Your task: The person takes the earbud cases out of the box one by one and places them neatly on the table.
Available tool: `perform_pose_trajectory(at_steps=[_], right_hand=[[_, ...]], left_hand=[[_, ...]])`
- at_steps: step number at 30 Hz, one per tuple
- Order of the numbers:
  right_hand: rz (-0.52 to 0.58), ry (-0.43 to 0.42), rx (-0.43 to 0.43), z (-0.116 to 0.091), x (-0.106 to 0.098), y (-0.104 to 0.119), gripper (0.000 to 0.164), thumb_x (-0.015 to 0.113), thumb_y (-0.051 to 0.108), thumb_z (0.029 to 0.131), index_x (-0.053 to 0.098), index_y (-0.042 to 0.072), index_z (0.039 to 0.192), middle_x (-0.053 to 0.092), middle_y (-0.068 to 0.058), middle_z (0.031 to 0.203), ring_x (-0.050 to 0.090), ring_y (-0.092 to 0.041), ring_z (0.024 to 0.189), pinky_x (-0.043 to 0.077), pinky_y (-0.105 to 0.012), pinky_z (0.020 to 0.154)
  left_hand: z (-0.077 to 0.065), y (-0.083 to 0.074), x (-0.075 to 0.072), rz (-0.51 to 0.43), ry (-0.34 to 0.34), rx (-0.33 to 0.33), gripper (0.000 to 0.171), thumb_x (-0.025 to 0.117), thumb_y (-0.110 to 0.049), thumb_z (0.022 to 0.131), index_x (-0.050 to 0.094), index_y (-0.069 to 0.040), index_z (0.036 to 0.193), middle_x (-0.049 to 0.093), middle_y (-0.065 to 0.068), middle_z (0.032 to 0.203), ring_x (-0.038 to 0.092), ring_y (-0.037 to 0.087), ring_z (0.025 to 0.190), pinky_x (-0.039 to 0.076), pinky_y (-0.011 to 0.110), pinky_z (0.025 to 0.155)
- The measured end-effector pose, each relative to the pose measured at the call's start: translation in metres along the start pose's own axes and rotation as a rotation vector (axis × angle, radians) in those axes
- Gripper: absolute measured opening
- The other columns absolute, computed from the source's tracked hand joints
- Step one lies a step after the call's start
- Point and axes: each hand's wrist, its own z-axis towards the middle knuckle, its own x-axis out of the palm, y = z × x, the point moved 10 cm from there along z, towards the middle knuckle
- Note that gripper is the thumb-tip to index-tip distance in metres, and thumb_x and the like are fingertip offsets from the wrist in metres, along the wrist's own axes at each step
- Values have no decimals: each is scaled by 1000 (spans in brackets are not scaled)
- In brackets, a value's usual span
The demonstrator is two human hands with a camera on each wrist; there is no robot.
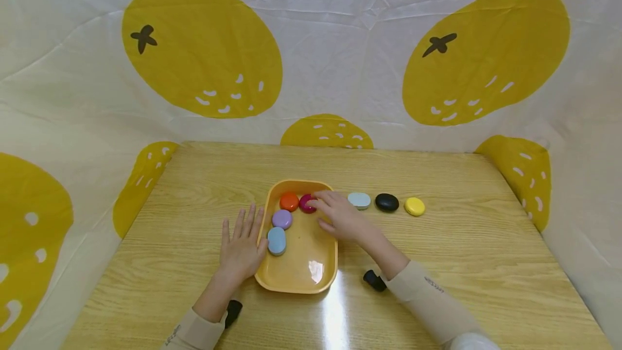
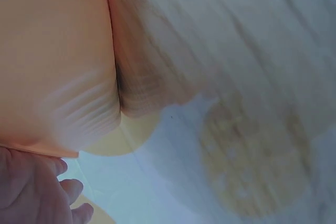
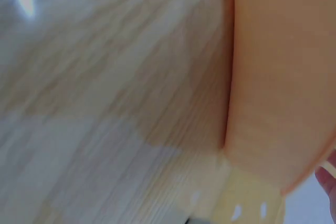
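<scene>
A yellow-orange plastic tray (image 1: 298, 285) stands on the wooden table. My left hand (image 1: 241, 253) rests along its left wall, fingers spread and straight, thumb over the rim. Over the tray's right rim reaches my right hand (image 1: 342, 216), its fingertips at a glossy magenta rounded piece (image 1: 306, 204) by the far wall. The right thumb stands apart from that piece. Also inside the tray are an orange-red round piece (image 1: 289, 201), a lilac one (image 1: 282, 219) and a light blue oval one (image 1: 276, 241), set along the far and left walls.
Right of the tray, a pale blue oval piece (image 1: 359, 201), a black oval piece (image 1: 386, 202) and a yellow round piece (image 1: 414, 206) lie in a row on the table (image 1: 437, 263). A white cloth (image 1: 340, 69) with large yellow fruit prints hangs behind. Black wrist devices (image 1: 374, 280) sit under both forearms.
</scene>
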Motion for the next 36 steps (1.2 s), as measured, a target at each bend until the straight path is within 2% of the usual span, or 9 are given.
perform_pose_trajectory(at_steps=[4,6,10,13,18,22,30,36], right_hand=[[-55,145,-94,12,25,23,42,59,18,86,50,16,127,46,-8,132,40,-25,123,32,-43,103],[-87,191,-143,16,35,33,44,59,19,86,49,18,128,45,-7,135,40,-24,124,34,-43,103],[-127,248,-226,21,50,49,46,60,21,86,48,23,130,43,-3,137,40,-23,125,34,-39,103],[-118,269,-276,22,59,58,49,59,19,85,47,23,133,42,-3,139,37,-25,127,31,-38,105],[-127,270,-339,25,69,67,52,57,17,84,46,23,135,41,-4,141,36,-26,129,30,-40,106],[-178,261,-366,28,73,71,49,54,20,86,46,25,135,43,-2,139,39,-24,127,33,-40,104],[-209,252,-373,31,77,72,46,55,24,86,49,25,132,47,0,136,40,-23,125,32,-42,104],[-222,235,-367,32,75,72,46,56,39,86,51,25,129,49,1,132,43,-22,122,33,-41,103]], left_hand=[[1,1,1,-11,-1,12,63,42,-31,92,18,-10,147,14,11,152,10,34,139,-5,55,108],[1,1,1,-19,-3,19,65,44,-30,91,17,-10,147,14,10,152,10,33,139,-5,54,108],[1,0,1,-24,7,34,69,46,-31,90,15,-9,147,11,10,153,9,33,139,-5,54,108],[1,-1,3,-26,31,38,72,46,-33,89,12,-8,148,9,10,153,6,32,139,-6,53,109],[2,-1,3,-44,45,34,78,51,-34,85,11,-8,148,8,10,153,6,32,139,-7,53,108],[2,0,3,-52,37,36,81,54,-33,82,13,-8,147,10,11,153,8,33,139,-5,54,108],[4,1,5,-51,42,32,84,56,-33,80,12,-8,148,9,11,153,7,32,139,-6,54,108],[4,1,6,-60,41,31,85,57,-34,80,13,-8,148,9,11,153,7,32,139,-5,55,108]])
